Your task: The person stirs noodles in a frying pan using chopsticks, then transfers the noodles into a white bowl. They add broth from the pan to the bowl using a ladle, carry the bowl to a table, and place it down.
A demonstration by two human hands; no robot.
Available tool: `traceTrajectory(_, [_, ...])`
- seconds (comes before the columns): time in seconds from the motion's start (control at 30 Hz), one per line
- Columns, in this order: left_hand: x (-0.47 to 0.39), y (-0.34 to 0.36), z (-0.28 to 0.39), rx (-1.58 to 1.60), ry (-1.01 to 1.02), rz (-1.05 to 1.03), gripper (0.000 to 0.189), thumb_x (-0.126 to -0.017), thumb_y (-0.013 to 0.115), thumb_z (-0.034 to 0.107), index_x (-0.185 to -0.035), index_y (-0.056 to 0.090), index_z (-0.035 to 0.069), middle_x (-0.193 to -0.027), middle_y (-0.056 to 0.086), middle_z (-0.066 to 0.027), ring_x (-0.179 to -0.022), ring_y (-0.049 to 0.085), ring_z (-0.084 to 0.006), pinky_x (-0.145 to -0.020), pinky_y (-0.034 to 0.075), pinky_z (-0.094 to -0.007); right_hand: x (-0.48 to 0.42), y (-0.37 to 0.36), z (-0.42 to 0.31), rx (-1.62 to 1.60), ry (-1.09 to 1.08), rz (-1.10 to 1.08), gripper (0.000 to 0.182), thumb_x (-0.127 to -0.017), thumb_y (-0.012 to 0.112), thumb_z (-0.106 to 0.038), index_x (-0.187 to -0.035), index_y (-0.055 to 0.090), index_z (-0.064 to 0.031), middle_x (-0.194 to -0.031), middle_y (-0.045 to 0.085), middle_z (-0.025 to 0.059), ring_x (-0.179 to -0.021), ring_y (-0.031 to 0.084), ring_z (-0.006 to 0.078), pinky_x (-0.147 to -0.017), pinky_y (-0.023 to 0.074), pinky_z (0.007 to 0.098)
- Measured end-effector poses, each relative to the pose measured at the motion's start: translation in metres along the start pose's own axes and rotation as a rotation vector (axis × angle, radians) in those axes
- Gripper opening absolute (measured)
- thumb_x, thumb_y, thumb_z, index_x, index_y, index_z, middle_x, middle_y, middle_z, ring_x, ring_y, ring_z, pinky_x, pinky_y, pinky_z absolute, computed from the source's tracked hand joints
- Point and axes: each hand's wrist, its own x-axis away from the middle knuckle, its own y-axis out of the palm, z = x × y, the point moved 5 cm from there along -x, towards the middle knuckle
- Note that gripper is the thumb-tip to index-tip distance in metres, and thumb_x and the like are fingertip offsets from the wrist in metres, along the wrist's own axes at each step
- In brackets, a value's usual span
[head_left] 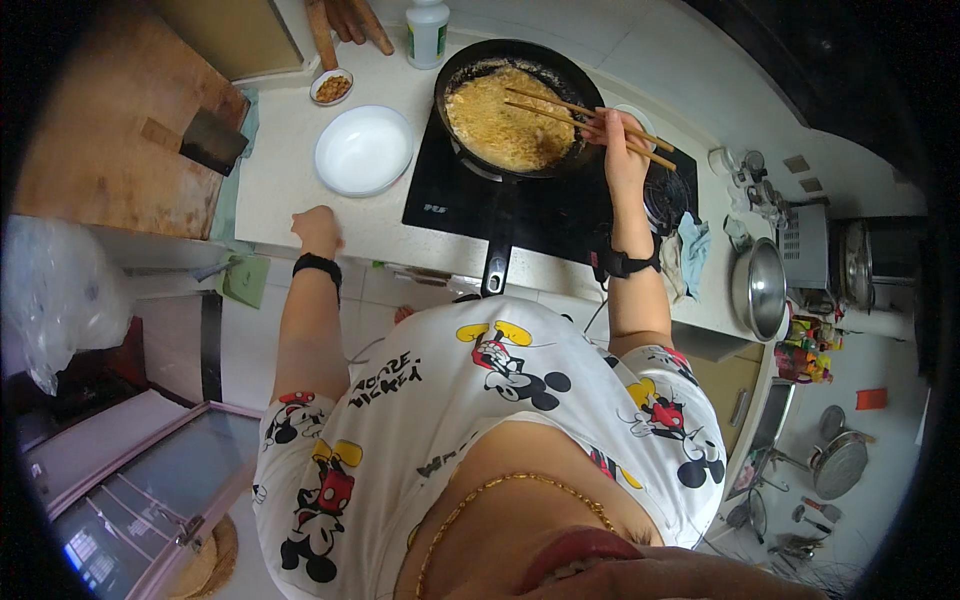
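Observation:
A pair of long wooden chopsticks (pixel 559 112) is held in my right hand (pixel 624 146). Their tips reach over a black frying pan (pixel 592 82) in which a yellow, bubbling food (pixel 506 124) spreads across the bottom. The pan sits on a black glass cooktop (pixel 450 195), its handle (pixel 498 262) pointing towards my body. My left hand (pixel 318 227), fingers curled in, rests at the counter's front edge and holds nothing visible. Beyond it stands a white bowl (pixel 364 150) with nothing in it.
A small dish of brown pieces (pixel 332 88) and a plastic bottle (pixel 427 37) stand at the back. A cleaver (pixel 206 142) lies on a wooden board (pixel 112 135) at left. Cloths (pixel 691 251) and a steel basin (pixel 761 289) are at right. A second burner (pixel 667 199) lies beneath my right forearm.

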Motion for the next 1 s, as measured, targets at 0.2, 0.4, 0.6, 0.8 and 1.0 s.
traceTrajectory(0.2, [-0.074,0.071,-0.02,0.179,-0.223,-0.02,0.061,-0.054,0.083,0.027,-0.105,0.059,0.004,-0.09,0.066,-0.009,-0.095,0.057,-0.0218,-0.078,0.047,-0.0298,0.027,0.062,0.001,0.335,-0.198,-0.424,0.013,-0.086,0.055,-0.013,-0.086,0.061,-0.002,-0.08,0.06,0.0112,-0.075,0.058,0.0234,-0.067,0.046,0.0306])
traceTrajectory(0.4, [-0.066,0.051,-0.011,0.034,0.0,-0.149,0.07,-0.054,0.084,0.027,-0.112,0.053,0.003,-0.097,0.064,-0.0115,-0.1,0.055,-0.0191,-0.078,0.046,-0.0295,0.021,0.045,-0.01,0.598,-0.425,-0.321,0.01,-0.083,0.057,-0.01,-0.083,0.06,-0.0008,-0.075,0.058,0.0136,-0.071,0.059,0.0306,-0.062,0.0477,0.0332])
traceTrajectory(0.6, [-0.038,0.019,0.01,-0.09,-0.015,-0.084,0.088,-0.052,0.085,0.033,-0.122,0.044,-0.001,-0.106,0.062,-0.0103,-0.097,0.058,-0.0169,-0.08,0.046,-0.0265,0.011,0.004,-0.017,0.753,-0.473,-0.221,0.007,-0.082,0.058,-0.01,-0.085,0.059,-0.0037,-0.079,0.058,0.0135,-0.072,0.058,0.0316,-0.061,0.0469,0.0341])
traceTrajectory(0.8, [-0.096,0.079,-0.011,0.062,-0.218,-0.221,0.103,-0.047,0.087,0.034,-0.128,0.035,-0.003,-0.114,0.058,-0.009,-0.096,0.058,-0.0155,-0.083,0.046,-0.0235,0.0,-0.035,-0.018,0.248,-0.148,-0.066,0.019,-0.089,0.054,-0.015,-0.09,0.061,0.0026,-0.078,0.061,0.0083,-0.071,0.059,0.0147,-0.063,0.0475,0.0246])
traceTrajectory(1.0, [-0.047,0.035,-0.006,0.015,-0.146,-0.184,0.091,-0.048,0.086,0.034,-0.121,0.044,0.002,-0.114,0.057,-0.0101,-0.098,0.058,-0.0176,-0.082,0.047,-0.026,0.024,-0.019,-0.033,0.14,0.159,-0.369,0.022,-0.091,0.052,-0.019,-0.089,0.06,0.0021,-0.077,0.06,0.0056,-0.07,0.059,0.0128,-0.063,0.05,0.0241])
